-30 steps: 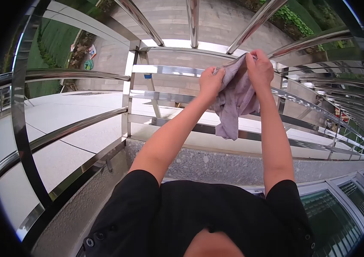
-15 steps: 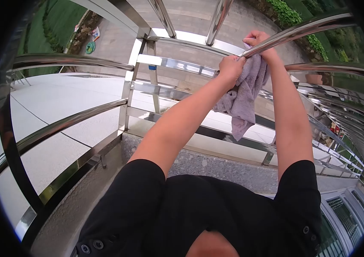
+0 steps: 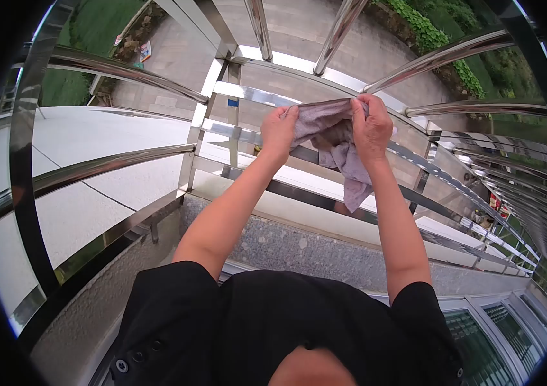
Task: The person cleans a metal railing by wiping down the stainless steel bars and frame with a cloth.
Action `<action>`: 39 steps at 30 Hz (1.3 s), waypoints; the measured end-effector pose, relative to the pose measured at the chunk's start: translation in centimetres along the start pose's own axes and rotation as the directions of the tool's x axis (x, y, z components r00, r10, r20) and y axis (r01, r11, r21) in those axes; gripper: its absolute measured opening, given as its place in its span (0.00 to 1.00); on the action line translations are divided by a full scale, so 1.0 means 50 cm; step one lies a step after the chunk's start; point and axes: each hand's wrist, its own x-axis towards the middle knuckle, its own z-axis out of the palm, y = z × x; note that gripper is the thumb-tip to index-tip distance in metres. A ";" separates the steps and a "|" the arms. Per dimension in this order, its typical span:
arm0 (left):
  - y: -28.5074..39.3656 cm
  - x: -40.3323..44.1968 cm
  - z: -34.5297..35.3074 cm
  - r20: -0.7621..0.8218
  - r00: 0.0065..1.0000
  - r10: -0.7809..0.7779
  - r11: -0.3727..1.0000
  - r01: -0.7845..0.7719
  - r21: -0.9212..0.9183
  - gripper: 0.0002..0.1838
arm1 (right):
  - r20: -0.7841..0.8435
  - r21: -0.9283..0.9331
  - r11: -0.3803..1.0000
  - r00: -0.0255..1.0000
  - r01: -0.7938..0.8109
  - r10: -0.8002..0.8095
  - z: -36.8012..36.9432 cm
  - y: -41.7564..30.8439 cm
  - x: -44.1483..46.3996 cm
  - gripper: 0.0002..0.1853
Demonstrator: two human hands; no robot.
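Observation:
A greyish-purple cloth [image 3: 326, 119] is stretched between my two hands, in front of the shiny metal railing [image 3: 299, 64]. My left hand [image 3: 279, 132] pinches its left end, thumb on top. At the other end my right hand [image 3: 371, 128] grips the cloth with the thumb pressed over its upper edge. The middle of the cloth sags between them, and a loose corner hangs down below my right hand. Behind the cloth run the flat horizontal bars [image 3: 247, 94] of the railing.
Round metal bars [image 3: 440, 61] reach outward above my hands. A speckled stone ledge [image 3: 305, 248] runs below the railing. White panels [image 3: 112, 145] lie to the left, and windows [image 3: 498, 328] are at lower right. Far below are paving [image 3: 170, 61] and green plants [image 3: 431, 26].
Both hands have come off the round bar at upper right, the left moving leftward and down. The bunched cloth is now spread between them.

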 end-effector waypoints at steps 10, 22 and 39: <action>0.040 0.099 0.055 0.099 0.990 0.103 0.995 -0.102 -0.022 0.14 | 0.340 -0.210 0.970 0.921 -0.123 0.191 0.223 0.060 0.279 0.14; 0.019 0.147 0.036 0.180 0.945 0.273 0.890 -0.319 0.325 0.17 | 0.379 -0.108 0.989 0.916 -0.100 0.134 0.275 0.143 0.296 0.14; 0.109 0.117 -0.033 -0.108 0.911 0.398 0.914 -0.404 -0.043 0.17 | 0.261 -0.010 0.964 0.930 -0.267 0.260 0.107 -0.055 -0.038 0.13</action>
